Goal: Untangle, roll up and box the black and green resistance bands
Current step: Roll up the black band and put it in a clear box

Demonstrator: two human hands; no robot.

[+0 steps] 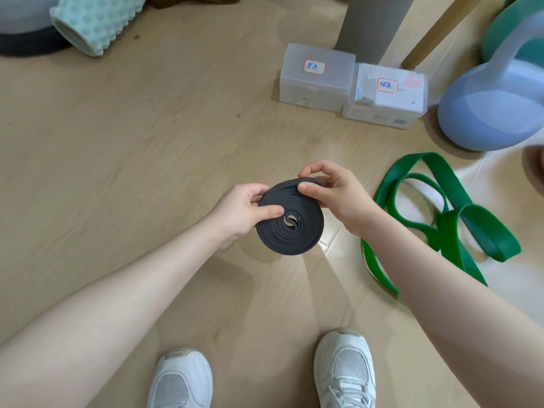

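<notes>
Above floor, both hands grip flat-coiled black band.

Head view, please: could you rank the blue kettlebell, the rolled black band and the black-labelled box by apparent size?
1. Blue kettlebell, cut by the frame edge.
2-3. Black-labelled box and rolled black band look alike; the band is nearer the camera, so unranked.

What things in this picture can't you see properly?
Head view:
- Inside of the two boxes: frosted walls and closed lids hide it.
- Green band: partly behind the right arm.
- Black roll: its loose end is under the right hand.
- Foam roller: cut off by the top edge.
</notes>
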